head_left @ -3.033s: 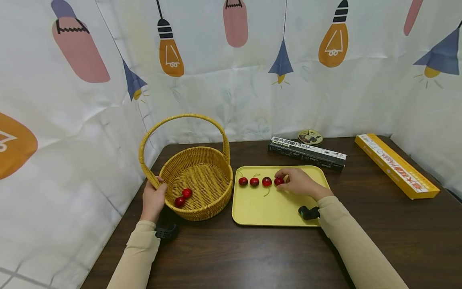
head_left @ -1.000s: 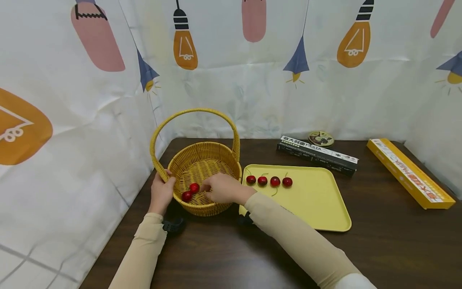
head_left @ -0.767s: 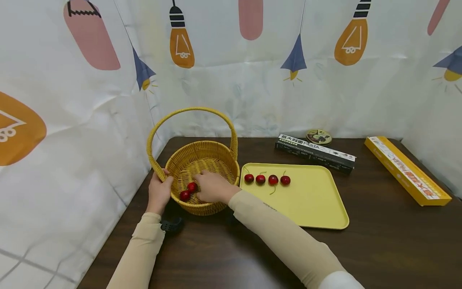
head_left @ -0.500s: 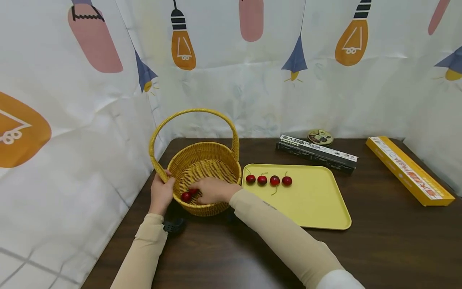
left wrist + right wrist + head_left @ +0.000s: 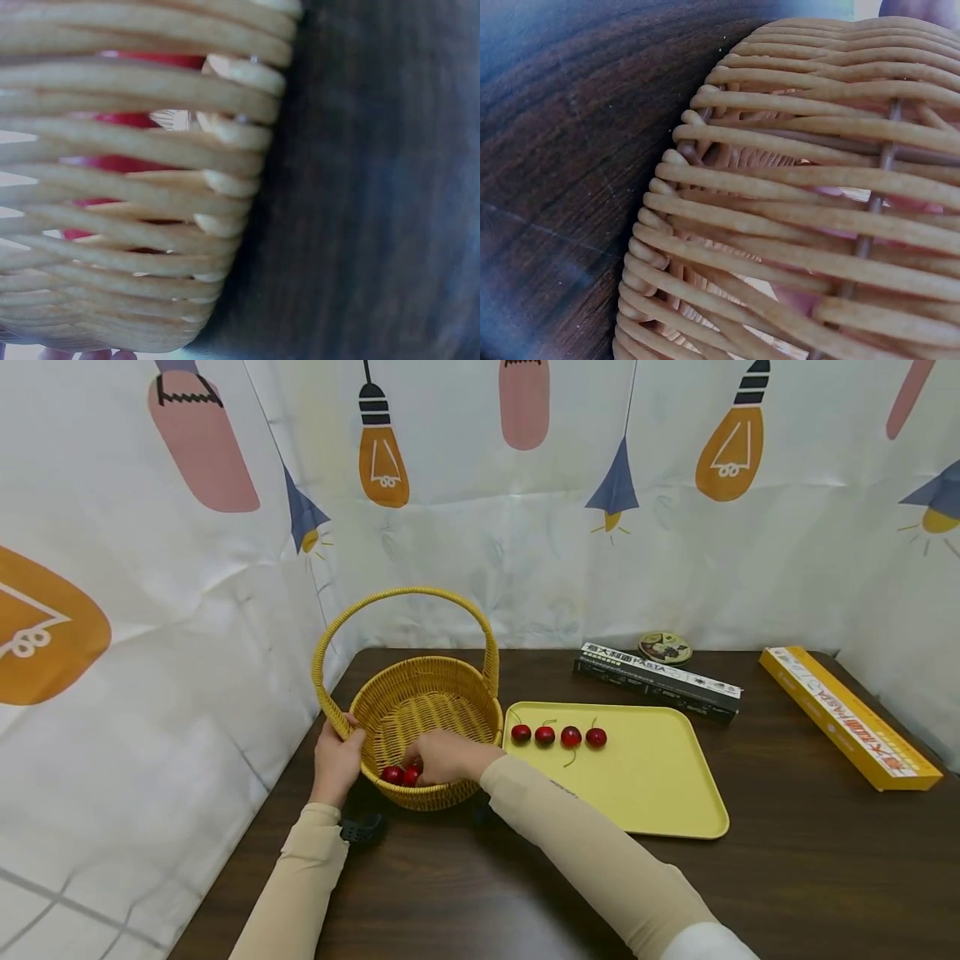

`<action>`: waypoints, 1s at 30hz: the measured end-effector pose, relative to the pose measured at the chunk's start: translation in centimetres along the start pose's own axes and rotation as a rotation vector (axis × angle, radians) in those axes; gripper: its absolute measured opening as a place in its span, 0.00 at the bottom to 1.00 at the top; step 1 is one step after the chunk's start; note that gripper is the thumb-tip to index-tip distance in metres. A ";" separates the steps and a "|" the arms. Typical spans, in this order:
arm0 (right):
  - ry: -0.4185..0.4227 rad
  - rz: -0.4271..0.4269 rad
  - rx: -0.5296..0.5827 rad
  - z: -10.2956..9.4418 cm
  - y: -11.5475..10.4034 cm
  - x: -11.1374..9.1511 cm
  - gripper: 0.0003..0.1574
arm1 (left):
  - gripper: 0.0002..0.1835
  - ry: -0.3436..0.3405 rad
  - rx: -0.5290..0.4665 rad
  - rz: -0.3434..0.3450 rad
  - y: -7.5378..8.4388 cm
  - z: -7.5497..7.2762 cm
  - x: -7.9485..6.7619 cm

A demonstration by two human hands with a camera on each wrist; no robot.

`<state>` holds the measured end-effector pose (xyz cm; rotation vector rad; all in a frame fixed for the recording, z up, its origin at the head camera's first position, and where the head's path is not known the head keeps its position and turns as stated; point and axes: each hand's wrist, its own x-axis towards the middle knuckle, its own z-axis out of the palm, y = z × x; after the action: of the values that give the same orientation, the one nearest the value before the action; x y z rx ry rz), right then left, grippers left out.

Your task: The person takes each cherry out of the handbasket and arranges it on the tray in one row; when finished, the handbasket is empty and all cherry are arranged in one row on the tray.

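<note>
A yellow wicker basket (image 5: 426, 681) with a tall arched handle stands on the left of the table. My left hand (image 5: 336, 764) grips it where the handle meets the left rim. Inside, near the front wall, lie a red cherry (image 5: 392, 775) and, to its right, a second cherry (image 5: 412, 775). My right hand (image 5: 447, 756) reaches over the rim with curled fingers and pinches the second cherry; its fingertips are partly hidden. On the yellow tray (image 5: 645, 777), several cherries (image 5: 571, 737) with stems form a row. Both wrist views show mostly woven basket wall (image 5: 135, 172).
Behind the tray lies a black pasta box (image 5: 657, 681), with a round patterned disc (image 5: 665, 647) beyond it. A yellow pasta box (image 5: 851, 718) lies at the right. A printed white curtain (image 5: 480, 552) hangs along the back and left.
My right hand has left the tray's rightmost cherry and moved left into the basket. There, the cherries have shifted side by side toward the front wall. My left hand keeps its grip.
</note>
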<state>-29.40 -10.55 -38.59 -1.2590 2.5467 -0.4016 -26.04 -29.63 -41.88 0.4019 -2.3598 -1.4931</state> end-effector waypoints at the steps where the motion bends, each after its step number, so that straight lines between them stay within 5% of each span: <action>1: -0.010 -0.005 -0.004 0.0 0.0 0.0 0.19 | 0.13 -0.001 0.001 0.000 0.0 0.0 0.0; 16: 0.038 -0.019 0.050 0.0 0.2 -0.5 0.12 | 0.13 0.004 0.009 -0.001 -0.5 0.3 -0.1; 25: 0.368 -0.102 0.054 -0.2 0.5 -2.4 0.10 | 0.12 0.010 0.007 -0.006 -0.6 0.3 -0.2; 30: 0.478 -0.108 0.105 -0.6 1.9 -4.8 0.15 | 0.12 0.010 0.011 0.001 -0.2 0.1 -0.3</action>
<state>-28.16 -5.49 -38.18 -1.4011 2.7917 -0.9482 -25.81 -29.57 -42.14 0.4093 -2.3608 -1.4753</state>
